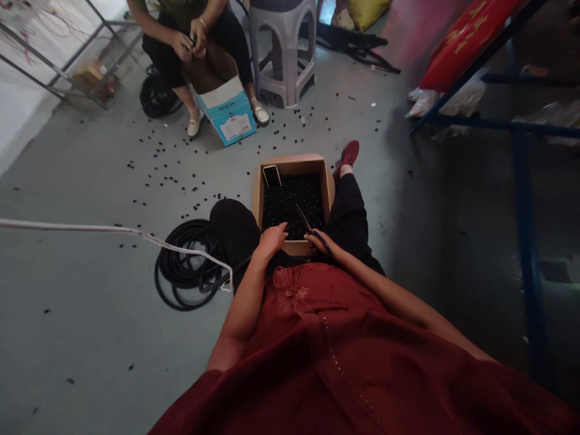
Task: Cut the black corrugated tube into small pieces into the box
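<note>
My right hand [318, 241] is closed on a pair of scissors [304, 219], dark-handled, with the blades pointing up and left over a cardboard box [292, 160]. Just to the left, my left hand [272, 240] is closed at the box's near edge, with a small dark end showing at its fingertips. A black hose [222, 281] runs from a coil [190, 257] on the floor toward that hand, though part of its path is hidden. Many small black pieces [294, 196] fill the box between my legs. A phone [272, 176] leans in its far left corner.
Opposite sits another person [194, 36] with a blue-and-white carton [231, 118] between the legs. A grey plastic stool [285, 54] stands beside them. Black bits litter the floor. A white cable [113, 228] crosses at left; a blue metal frame [525, 241] stands at right.
</note>
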A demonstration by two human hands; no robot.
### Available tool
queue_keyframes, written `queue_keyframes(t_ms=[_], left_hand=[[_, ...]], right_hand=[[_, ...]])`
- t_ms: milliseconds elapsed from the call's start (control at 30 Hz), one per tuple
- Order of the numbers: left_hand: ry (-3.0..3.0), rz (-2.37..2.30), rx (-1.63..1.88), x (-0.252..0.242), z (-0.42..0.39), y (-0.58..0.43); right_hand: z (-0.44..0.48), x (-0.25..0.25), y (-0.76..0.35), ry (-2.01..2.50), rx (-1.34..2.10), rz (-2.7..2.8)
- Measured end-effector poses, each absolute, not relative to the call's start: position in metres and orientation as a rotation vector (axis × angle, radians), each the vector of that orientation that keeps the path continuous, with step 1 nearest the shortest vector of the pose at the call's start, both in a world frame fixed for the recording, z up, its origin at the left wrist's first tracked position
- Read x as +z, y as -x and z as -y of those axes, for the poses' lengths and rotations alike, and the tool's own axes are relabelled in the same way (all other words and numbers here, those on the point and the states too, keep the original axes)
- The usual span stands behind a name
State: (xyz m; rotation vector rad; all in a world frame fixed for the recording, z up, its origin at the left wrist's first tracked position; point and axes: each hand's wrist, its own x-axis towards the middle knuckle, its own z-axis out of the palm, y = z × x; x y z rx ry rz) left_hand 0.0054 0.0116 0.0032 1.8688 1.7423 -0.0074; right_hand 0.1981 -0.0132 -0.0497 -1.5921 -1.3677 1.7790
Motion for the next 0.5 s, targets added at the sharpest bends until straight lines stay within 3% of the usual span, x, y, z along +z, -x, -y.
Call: queue_keyframes(t_ms=[300, 500], left_hand=[[-1.589, -1.803, 0.281, -0.010, -0.023, 0.013], [-1.579, -1.854, 0.365, -0.012, -0.019, 0.008]], right_hand=[[0.017, -0.033, -0.204, 1.306, 1.866, 1.493], [0.015, -0.026, -0.200, 1.407, 1.852, 1.666]])
